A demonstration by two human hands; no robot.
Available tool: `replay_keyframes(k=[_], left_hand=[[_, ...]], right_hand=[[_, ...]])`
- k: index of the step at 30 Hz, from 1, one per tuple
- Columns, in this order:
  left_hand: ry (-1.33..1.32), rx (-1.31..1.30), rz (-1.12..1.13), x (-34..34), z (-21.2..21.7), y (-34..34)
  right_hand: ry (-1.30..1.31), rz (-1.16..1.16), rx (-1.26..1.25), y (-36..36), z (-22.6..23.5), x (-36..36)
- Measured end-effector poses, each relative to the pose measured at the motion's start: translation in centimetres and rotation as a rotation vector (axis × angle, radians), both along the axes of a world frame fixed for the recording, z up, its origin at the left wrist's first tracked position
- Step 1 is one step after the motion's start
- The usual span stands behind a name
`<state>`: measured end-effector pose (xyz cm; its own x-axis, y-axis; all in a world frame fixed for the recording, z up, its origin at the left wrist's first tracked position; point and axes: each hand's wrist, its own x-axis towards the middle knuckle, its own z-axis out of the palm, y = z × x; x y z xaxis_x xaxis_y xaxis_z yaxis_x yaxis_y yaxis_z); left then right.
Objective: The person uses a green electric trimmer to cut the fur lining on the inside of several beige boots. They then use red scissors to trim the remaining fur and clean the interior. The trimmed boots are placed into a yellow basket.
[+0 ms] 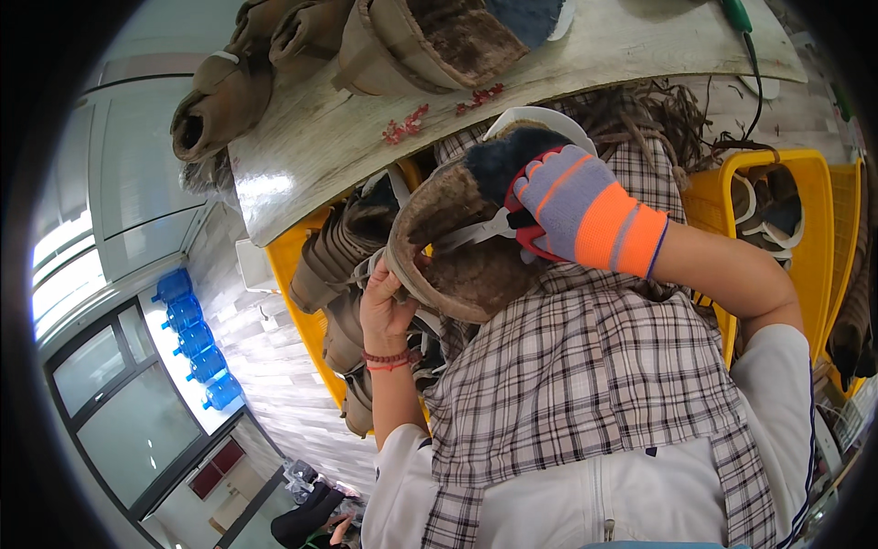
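between left hand (pixel 386 306) and right hand (pixel 585 206), brown fur-lined boot (pixel 485 279), rim gripped by left, scissors (pixel 498 227) held in right

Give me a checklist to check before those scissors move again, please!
1. Scissors held: ok. The gloved right hand has its fingers around the handles.
2. Furry brown boot piece held: ok. The left hand grips its edge.
3. Left hand protected: not ok. It is bare, without a glove.
4. Blades pointing away from the left hand: not ok. They point toward the side it holds, so I'd be careful.
5. Blade tips touching the fuzzy lining: cannot tell from this view.
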<state>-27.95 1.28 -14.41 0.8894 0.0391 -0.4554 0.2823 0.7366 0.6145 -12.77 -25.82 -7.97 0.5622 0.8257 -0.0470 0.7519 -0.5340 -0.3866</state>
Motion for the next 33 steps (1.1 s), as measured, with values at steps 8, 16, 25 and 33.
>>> replay_keyframes(k=[8,16,25,33], left_hand=[[0.012,0.000,-0.004,0.2,-0.5,0.0],[0.043,0.000,-0.010,0.4,-0.5,0.1],[0.029,-0.002,-0.037,1.4,0.2,-0.8],[0.054,-0.154,0.062,2.7,-0.3,-0.9]], right_hand=[[-0.008,0.018,-0.026,0.0,-0.7,0.2],[0.002,0.008,-0.025,0.4,-0.8,0.2],[-0.208,-0.006,-0.049,-1.2,-1.3,2.0],[-0.424,0.053,-0.088,-0.1,-2.8,4.1]])
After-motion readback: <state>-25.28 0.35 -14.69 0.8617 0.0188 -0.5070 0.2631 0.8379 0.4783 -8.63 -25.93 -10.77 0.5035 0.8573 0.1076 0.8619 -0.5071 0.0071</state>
